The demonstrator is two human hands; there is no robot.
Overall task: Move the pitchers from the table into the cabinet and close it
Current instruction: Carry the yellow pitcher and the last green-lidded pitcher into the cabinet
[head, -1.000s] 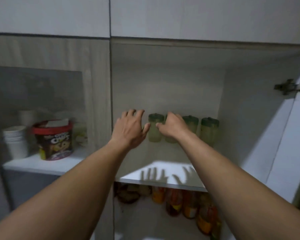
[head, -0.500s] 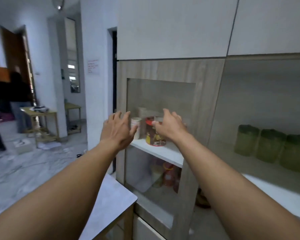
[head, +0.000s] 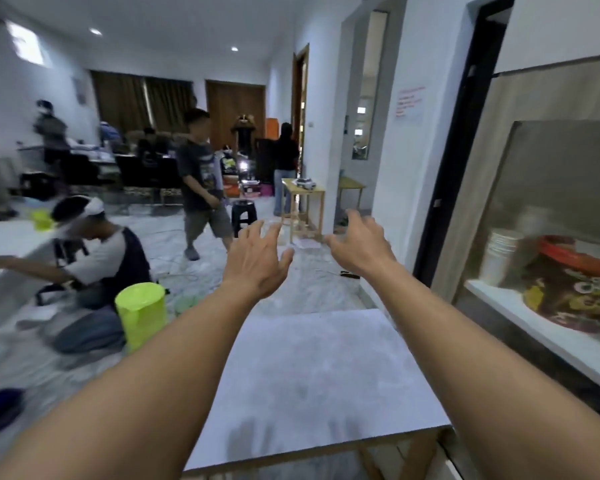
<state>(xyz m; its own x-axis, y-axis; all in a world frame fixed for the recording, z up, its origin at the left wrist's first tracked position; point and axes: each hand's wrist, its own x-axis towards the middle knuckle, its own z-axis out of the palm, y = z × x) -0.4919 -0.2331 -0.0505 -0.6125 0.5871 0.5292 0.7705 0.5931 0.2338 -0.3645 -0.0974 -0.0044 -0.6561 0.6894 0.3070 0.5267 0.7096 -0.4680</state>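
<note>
Both arms are stretched forward over the grey tabletop (head: 312, 368). The left hand (head: 257, 261) is held with fingers spread apart and nothing in it; the right hand (head: 361, 244) is likewise loosely spread and empty. No pitcher can be seen on the tabletop, whose visible surface carries only the shadows of the hands near its front edge. Neither hand is touching anything.

At the right edge, part of the cabinet (head: 520, 140) is seen through a glass-fronted section, where a stack of white paper cups (head: 499, 254) and a red-lidded snack tub (head: 575, 285) are standing on a white shelf (head: 548, 334). The compartment meant for the pitchers is out of view, so whether its door is closed cannot be told.

A lime-green lidded container (head: 141, 313) is standing on the floor left of the tabletop, well apart from both hands and beside a kneeling person (head: 101, 258); whether it belongs to the task cannot be judged, and it is blurred.

A plastic pitcher of this sort would be expected to be light, stiff and somewhat smooth, so a grip around the body or by a handle, if one is fitted, would be preferred, with the lid kept upright. With nothing visibly left on the tabletop, the moving appears largely done and the closing of the cabinet door is judged to be what remains.
</note>
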